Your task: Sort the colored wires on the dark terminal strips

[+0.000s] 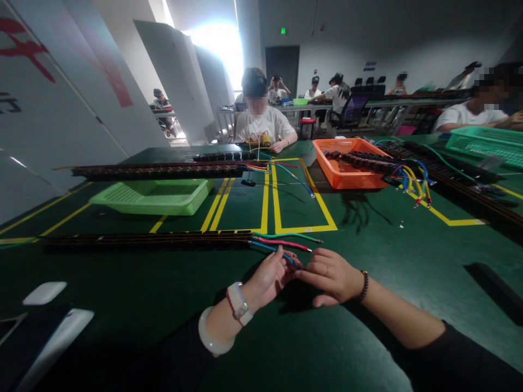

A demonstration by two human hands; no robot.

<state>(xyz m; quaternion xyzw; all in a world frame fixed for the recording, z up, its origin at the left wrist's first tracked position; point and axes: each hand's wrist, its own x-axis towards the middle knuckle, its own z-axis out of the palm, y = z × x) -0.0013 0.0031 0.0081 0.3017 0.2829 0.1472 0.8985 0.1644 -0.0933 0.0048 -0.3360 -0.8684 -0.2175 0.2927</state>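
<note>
A long black cable harness [151,241] lies crosswise on the green table, with a green wire [288,236], a red wire [284,243] and a blue wire [265,246] coming out of its right end. My left hand [272,280], palm up, is closed around the blue wire near its free end. At that end, the index finger of my right hand [333,277] reaches the wire tip beside my left fingertips. The right thumb stands apart, lower down, and the other right fingers are bent. The tip itself is hidden between the hands.
Behind the harness stand a light green basket [155,204] under a second harness [163,171], and an orange basket [355,179] holding wired parts. A black strip [496,291] lies at right, a white case [44,293] at left. A person [263,122] sits opposite.
</note>
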